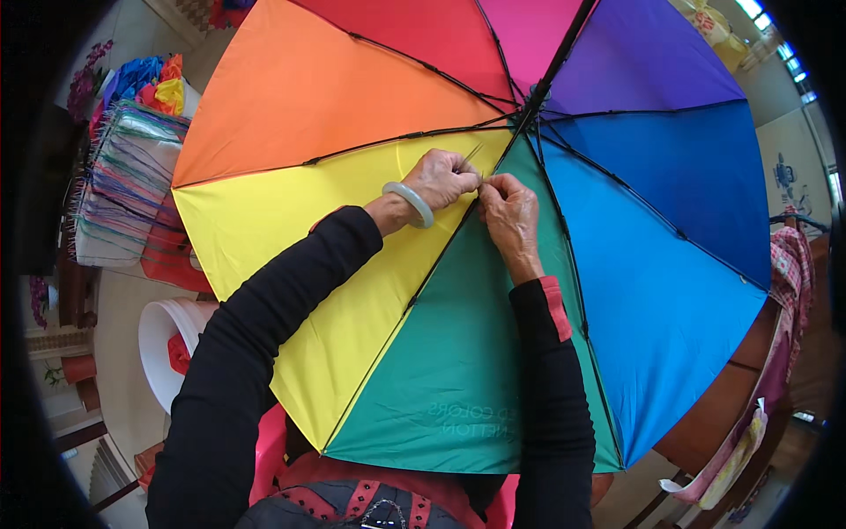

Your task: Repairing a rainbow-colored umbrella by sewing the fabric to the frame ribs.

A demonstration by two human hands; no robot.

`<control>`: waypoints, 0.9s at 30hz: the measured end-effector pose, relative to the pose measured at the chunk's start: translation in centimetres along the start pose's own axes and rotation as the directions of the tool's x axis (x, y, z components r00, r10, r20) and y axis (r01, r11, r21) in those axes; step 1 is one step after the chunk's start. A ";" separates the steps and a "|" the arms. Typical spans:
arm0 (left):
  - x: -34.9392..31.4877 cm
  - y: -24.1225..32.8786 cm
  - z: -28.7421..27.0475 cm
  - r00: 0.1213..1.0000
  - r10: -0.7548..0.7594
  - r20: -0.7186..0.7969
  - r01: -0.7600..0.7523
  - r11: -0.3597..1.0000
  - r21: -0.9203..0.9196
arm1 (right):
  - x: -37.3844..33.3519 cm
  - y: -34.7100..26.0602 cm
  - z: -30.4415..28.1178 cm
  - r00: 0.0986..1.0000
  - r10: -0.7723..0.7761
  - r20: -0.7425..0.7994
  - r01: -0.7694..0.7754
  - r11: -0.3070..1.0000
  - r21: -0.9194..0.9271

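An opened multicoloured umbrella [458, 361] fills most of the view, its inner side with the black ribs facing me. My left hand [436, 183], with a pale bangle [409, 204] on its wrist, is closed in a pinch near the seam between the yellow and green panels. A thin needle-like strand [474, 152] sticks up from its fingers. Fingertips almost touching it, my right hand [511, 219] pinches at the same rib; what lies between its fingers is too small to make out. The black shaft [564, 48] rises from the hub [534, 99] toward the top edge.
Left of the umbrella stand a white bucket [161, 348] with something red inside and a pale stack [119, 229] covered in coloured threads. Bright folded cloth [145, 84] lies behind it. At the right, a pink checked cloth [790, 273] hangs by brown wooden furniture [705, 423].
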State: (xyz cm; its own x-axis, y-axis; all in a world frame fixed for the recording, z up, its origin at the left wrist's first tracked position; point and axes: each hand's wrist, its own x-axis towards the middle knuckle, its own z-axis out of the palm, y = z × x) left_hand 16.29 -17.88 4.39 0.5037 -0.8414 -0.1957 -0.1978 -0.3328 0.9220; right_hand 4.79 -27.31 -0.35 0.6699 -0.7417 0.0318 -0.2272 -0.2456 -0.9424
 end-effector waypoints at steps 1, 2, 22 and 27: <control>-0.1 0.1 0.0 1.000 -0.029 0.002 0.029 0.999 -0.027 | 0.0 0.1 0.0 1.000 -0.004 0.001 0.004 1.000 0.002; 0.0 0.2 0.0 1.000 -0.027 0.004 0.027 0.999 -0.028 | 0.1 0.1 -0.1 1.000 -0.008 0.002 0.008 1.000 0.005; 0.0 -1.2 -0.8 0.995 0.103 0.005 -0.103 0.989 0.106 | 0.0 -0.8 -0.2 0.997 -0.001 0.082 0.000 1.000 0.011; -0.4 -0.8 -1.0 0.999 0.043 0.019 -0.045 0.991 0.128 | 0.0 -0.2 -0.2 0.997 -0.031 0.069 0.034 0.998 -0.045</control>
State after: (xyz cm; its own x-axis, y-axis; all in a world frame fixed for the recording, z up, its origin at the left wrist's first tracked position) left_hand 17.07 -16.90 4.07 0.4788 -0.8628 -0.1621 -0.3263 -0.3463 0.8796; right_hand 4.74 -27.40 -0.08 0.7237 -0.6891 0.0382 -0.2354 -0.2985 -0.9249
